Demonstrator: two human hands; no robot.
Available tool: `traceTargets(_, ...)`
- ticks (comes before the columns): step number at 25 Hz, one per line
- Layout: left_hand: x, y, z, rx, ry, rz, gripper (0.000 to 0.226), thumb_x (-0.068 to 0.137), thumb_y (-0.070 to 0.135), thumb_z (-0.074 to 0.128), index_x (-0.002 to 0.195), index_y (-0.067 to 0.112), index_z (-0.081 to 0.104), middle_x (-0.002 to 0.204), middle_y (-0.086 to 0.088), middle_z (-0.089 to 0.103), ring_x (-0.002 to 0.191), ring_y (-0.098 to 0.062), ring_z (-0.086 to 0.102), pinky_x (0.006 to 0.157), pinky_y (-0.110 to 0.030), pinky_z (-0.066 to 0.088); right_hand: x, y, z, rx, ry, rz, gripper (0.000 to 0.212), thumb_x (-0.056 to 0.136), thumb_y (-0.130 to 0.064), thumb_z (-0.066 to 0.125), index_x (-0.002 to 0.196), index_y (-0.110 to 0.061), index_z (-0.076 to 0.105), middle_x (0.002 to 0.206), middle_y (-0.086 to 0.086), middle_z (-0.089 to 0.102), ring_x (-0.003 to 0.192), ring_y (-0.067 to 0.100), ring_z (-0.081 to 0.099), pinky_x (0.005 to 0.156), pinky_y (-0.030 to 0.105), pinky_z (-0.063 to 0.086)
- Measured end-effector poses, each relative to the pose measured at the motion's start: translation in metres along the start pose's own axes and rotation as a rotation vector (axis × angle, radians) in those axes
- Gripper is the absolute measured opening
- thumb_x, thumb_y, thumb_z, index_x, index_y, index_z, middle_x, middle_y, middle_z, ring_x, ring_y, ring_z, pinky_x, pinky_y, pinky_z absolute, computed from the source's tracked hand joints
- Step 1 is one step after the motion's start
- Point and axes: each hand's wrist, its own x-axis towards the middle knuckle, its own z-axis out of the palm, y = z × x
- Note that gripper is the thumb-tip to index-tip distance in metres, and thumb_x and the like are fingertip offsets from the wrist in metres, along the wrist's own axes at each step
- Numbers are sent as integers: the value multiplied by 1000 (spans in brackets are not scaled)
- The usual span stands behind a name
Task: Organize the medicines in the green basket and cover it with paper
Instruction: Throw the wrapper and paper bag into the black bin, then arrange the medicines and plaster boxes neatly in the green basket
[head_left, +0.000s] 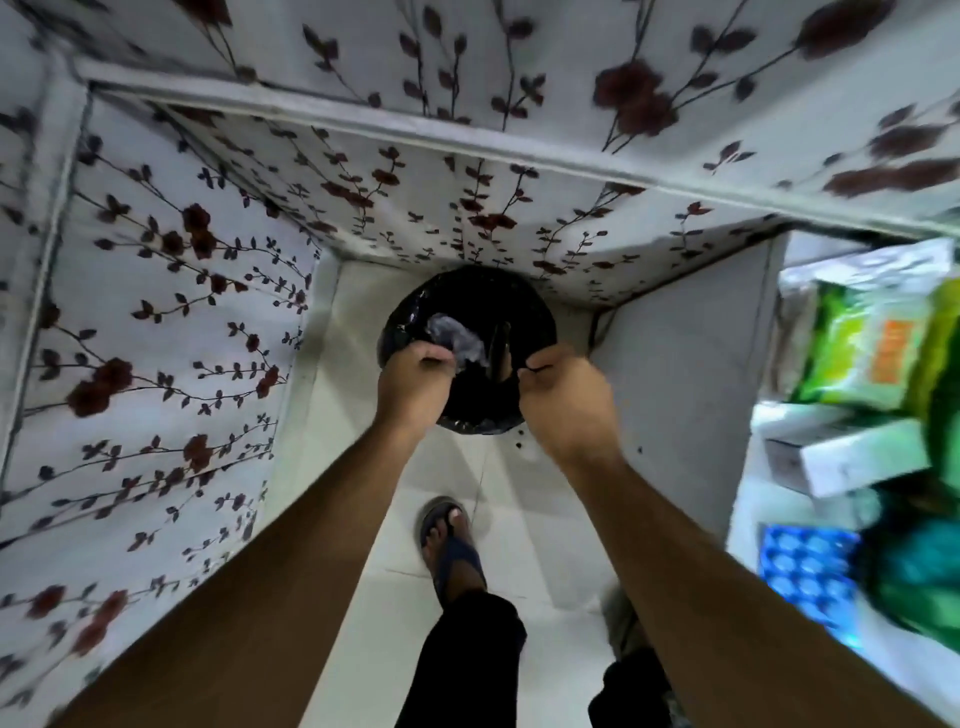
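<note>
Head view: person stands over a black-lined bin (470, 353) on the white floor (363, 467), tucked under a floral-cloth shelf (467, 218).

Left hand (415, 384) is curled shut at the bin's near-left rim, pinching the black liner; crumpled clear plastic (460, 338) sits just past its knuckles inside the bin. Can't tell if it is being gripped or has already been dropped.

Right hand (566, 400) is closed at the bin's near-right rim, thumb and forefinger pinching a thin black edge of liner.

Task items are well right of the bin, motion-blurred: green basket (935, 509) at the frame edge, with medicine boxes (852, 457), a green-orange pack (872, 348) and a blue blister strip (808, 566) around it. Can't tell which are inside the basket. No covering paper visible.

A sandalled foot (449, 540) is planted just near of the bin.

Likely step: dumping waste or fixing the liner, a side errand.

Risks:
- liner slips off the rim if pulled unevenly
- the foot nudges the bin
- head swinging fast, so basket contents are unverified
</note>
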Motion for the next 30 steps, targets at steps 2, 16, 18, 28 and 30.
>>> traceTargets(2, -37, 19, -4, -21, 15, 10, 14, 72, 33, 58, 74, 39, 71, 91, -7, 75, 87, -28, 71, 85, -48, 58, -33, -8, -35, -9, 15, -51, 25, 90, -34, 52, 112, -27, 63, 103, 4, 74, 98, 30, 67, 78, 30, 44)
traceTargets(16, -279, 140, 135, 448, -100, 434, 42, 79, 21, 71, 119, 20, 62, 110, -7, 62, 104, -24, 62, 89, -41, 52, -179, 160, -338, 126, 508, -206, 10, 89, -25, 61, 96, -24, 68, 88, -2, 73, 77, 20, 69, 66, 33, 53)
traceTargets(18, -279, 143, 156, 585, -108, 547, 54, 77, 24, 71, 129, 19, 56, 117, -11, 55, 108, -29, 59, 89, -40, 51, -168, 194, -355, 179, 548, -135, 9, 89, -22, 61, 94, -23, 69, 86, -2, 73, 75, 20, 68, 67, 33, 52)
traceTargets(28, -243, 138, 180, 834, 33, 727, 47, 75, 21, 74, 121, 13, 66, 100, -16, 59, 95, -37, 59, 80, -45, 53, -96, 288, -340, 301, 332, 302, 51, 81, -51, 69, 120, -20, 56, 79, -11, 62, 94, 22, 64, 79, 35, 47)
traceTargets(30, -246, 137, 178, 853, 29, 740, 46, 75, 23, 73, 120, 13, 67, 98, -13, 60, 94, -34, 59, 78, -44, 53, -89, 288, -333, 319, 308, 323, 58, 77, -55, 71, 120, -20, 55, 85, -7, 67, 95, 22, 65, 77, 34, 47)
